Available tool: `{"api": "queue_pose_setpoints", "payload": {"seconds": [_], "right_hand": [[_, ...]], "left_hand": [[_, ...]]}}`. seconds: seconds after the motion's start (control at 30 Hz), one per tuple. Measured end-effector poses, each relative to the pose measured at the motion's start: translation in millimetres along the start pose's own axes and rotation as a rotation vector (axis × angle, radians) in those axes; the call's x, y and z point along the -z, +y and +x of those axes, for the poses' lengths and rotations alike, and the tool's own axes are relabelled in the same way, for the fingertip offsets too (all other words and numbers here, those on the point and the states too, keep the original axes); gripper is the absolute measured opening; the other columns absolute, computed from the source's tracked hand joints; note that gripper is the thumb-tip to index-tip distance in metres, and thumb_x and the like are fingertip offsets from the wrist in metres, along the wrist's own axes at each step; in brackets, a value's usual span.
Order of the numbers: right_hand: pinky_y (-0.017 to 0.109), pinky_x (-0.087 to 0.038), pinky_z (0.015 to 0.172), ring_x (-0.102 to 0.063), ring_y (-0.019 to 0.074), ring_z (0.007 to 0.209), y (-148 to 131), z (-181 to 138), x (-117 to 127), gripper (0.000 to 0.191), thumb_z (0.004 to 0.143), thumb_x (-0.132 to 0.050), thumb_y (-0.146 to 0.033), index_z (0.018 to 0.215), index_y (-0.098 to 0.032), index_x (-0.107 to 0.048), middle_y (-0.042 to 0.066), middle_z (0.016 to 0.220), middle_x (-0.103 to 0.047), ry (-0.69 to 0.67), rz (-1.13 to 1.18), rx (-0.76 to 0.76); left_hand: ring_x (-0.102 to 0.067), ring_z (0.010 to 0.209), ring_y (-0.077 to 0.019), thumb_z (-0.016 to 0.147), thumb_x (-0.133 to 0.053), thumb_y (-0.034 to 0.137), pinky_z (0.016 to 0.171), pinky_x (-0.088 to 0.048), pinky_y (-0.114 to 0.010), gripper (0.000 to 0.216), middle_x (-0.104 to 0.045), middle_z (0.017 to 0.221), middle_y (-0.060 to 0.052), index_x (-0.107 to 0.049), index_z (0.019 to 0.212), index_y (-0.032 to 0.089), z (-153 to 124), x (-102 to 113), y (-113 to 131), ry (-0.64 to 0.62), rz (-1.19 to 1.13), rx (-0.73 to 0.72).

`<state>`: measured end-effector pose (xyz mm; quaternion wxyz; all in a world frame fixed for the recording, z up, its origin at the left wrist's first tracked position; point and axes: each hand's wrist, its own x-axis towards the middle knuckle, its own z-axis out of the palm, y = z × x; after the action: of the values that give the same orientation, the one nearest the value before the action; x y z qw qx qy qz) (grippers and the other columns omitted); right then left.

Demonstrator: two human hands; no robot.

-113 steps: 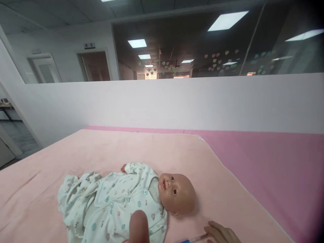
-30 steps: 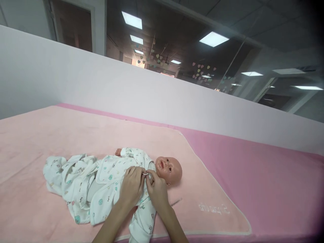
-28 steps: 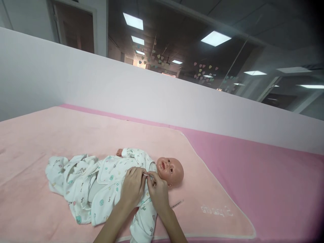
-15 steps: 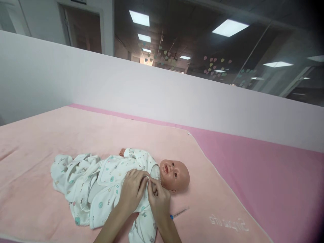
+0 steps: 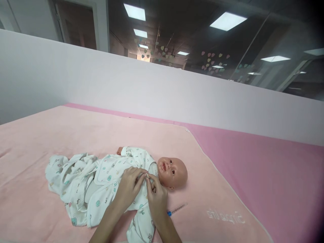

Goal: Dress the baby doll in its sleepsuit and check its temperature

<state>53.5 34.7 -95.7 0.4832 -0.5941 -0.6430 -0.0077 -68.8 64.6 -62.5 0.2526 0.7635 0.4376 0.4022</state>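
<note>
While the doll (image 5: 172, 172) lies face-up on the blanket (image 5: 76, 135) (head to the right), left hand (image 5: 129, 187) and right hand (image 5: 157, 197) meet at its neck, both pinching the garment (image 5: 108, 172) at its edge. Stick (image 5: 177, 209) lies just beside right wrist.

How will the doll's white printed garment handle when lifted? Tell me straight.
Probably floppy: the white printed garment lies in rumpled folds on the peach blanket. Likely light, since the left hand and right hand pinch its neck edge with fingertips alone. It may cling rather than slide on that plush surface.
</note>
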Motion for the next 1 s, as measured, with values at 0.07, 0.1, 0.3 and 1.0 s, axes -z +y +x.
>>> {"api": "queue_pose_setpoints", "payload": {"seconds": [0.07, 0.1, 0.3, 1.0], "right_hand": [[0.019, -0.033, 0.041, -0.05, 0.009, 0.042, 0.0, -0.3, -0.5, 0.026, 0.088, -0.043, -0.032, 0.089, -0.016, -0.063, -0.001, 0.051, -0.058, -0.005, 0.017, -0.021], [0.019, -0.033, 0.041, -0.051, 0.0092, 0.043, 0.2, -0.6, -0.8, 0.026, 0.088, -0.044, -0.032, 0.089, -0.016, -0.063, -0.001, 0.051, -0.058, -0.003, 0.02, -0.025], [0.019, -0.034, 0.042, -0.051, 0.0093, 0.043, 2.8, -2.0, -3.7, 0.024, 0.087, -0.047, -0.032, 0.087, -0.015, -0.064, -0.001, 0.051, -0.058, 0.029, -0.008, -0.003], [0.018, -0.044, 0.048, -0.058, 0.0089, 0.049, 3.4, -1.1, -3.3, 0.019, 0.086, -0.048, -0.021, 0.091, -0.017, -0.066, 0.0, 0.059, -0.065, 0.147, 0.022, 0.187]], "left_hand": [[-0.055, 0.084, -0.0198, 0.087, -0.042, 0.031, 0.078, -0.041, -0.035, 0.026, -0.065, 0.089, -0.003, -0.063, 0.101, 0.025, -0.6, 2.4, -0.6, -0.006, -0.019, -0.004], [-0.054, 0.086, -0.0201, 0.086, -0.044, 0.03, 0.078, -0.042, -0.034, 0.026, -0.065, 0.092, -0.003, -0.062, 0.103, 0.025, -1.1, 3.4, -1.0, -0.007, -0.027, -0.003], [-0.053, 0.084, -0.0188, 0.085, -0.045, 0.027, 0.074, -0.043, -0.031, 0.028, -0.064, 0.087, -0.003, -0.062, 0.108, 0.026, -2.3, 4.5, -5.8, -0.049, -0.07, 0.007], [-0.056, 0.081, -0.0178, 0.079, -0.052, 0.028, 0.076, -0.042, -0.03, 0.02, -0.063, 0.078, -0.002, -0.067, 0.09, 0.022, -1.8, 2.3, 1.1, 0.081, -0.312, 0.141]]}}
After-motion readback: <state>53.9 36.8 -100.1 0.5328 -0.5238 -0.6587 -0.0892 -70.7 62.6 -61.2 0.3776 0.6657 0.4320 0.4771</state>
